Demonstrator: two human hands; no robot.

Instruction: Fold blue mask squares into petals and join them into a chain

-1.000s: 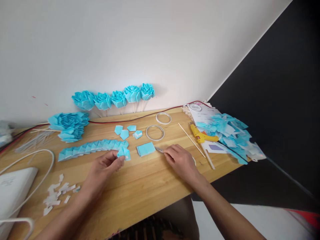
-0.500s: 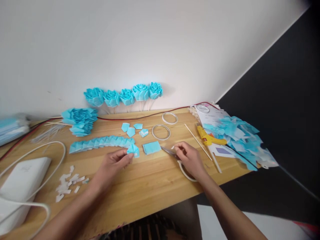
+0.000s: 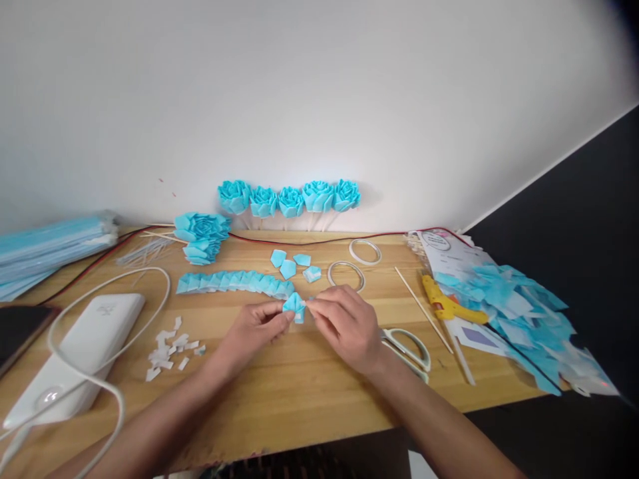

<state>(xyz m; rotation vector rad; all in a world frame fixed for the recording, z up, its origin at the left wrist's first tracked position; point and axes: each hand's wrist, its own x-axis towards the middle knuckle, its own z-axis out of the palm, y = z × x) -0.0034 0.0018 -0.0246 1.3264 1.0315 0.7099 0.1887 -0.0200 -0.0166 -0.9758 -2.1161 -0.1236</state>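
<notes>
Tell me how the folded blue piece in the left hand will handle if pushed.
The folded blue piece looks small and thin, so probably light. Its creased layers suggest it may bend easily; its flat shape should slide rather than roll.

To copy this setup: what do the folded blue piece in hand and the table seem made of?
Folded blue piece: paper or nonwoven cloth, matte, given its flat creases; which, I can't tell.
Table: wood or wood-effect laminate, faintly glossy, showing streaked grain.
</notes>
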